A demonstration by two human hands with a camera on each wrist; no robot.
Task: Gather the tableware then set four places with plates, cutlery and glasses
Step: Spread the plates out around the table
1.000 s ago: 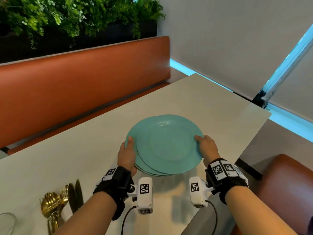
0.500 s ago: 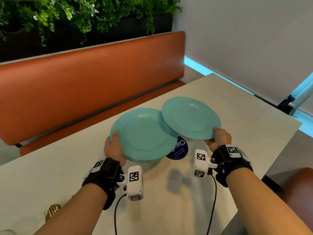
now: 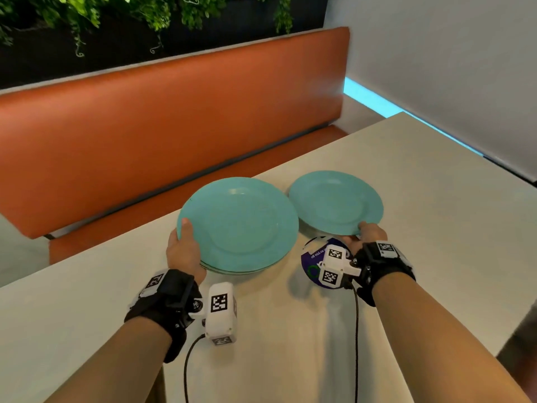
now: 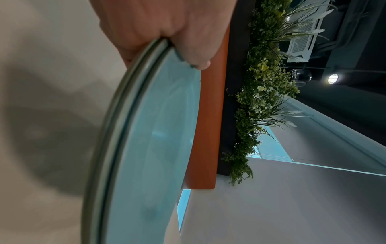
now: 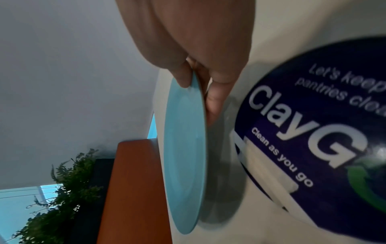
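Note:
My left hand (image 3: 186,245) grips the near-left rim of a stack of turquoise plates (image 3: 241,225), thumb on top, held just above the pale table (image 3: 436,228). The left wrist view shows the stack's layered rims (image 4: 117,132) under my thumb (image 4: 194,49). My right hand (image 3: 367,234) pinches the near rim of a single turquoise plate (image 3: 335,200), held a little above the table to the right of the stack. In the right wrist view the single plate (image 5: 183,148) is edge-on, thumb above and fingers (image 5: 213,105) beneath, its shadow on the table.
A round dark-blue sticker (image 3: 312,264) (image 5: 313,123) lies on the table by my right wrist. An orange bench back (image 3: 174,126) runs along the table's far side, with plants (image 3: 145,13) above. A white wall (image 3: 450,68) stands at the right.
My right hand has lifted the top plate off the stack and carried it to the right, clear of the stack. My left hand has kept hold of the remaining stack, shifting it left.

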